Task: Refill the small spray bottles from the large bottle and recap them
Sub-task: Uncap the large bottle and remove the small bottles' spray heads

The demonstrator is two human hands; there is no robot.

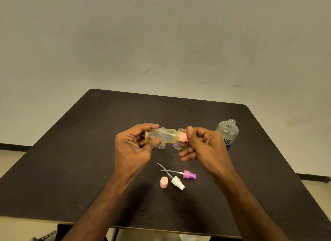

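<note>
Two small clear bottles (176, 145) stand behind the held yellow bottle (162, 135), mostly hidden by it and the hands, so only necks and bases show. The right hand (200, 145) covers the lower left of the large bottle (227, 133) and part of its label. The pink spray head (183, 137) is half hidden under fingertips. Both forearms leave the near edge.

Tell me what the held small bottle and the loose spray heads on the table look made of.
Yellow small bottle: likely clear tinted plastic; its dip tube shows through the wall. Purple spray head and white spray head: opaque, smooth moulded plastic by the look, with thin translucent tubes.
</note>
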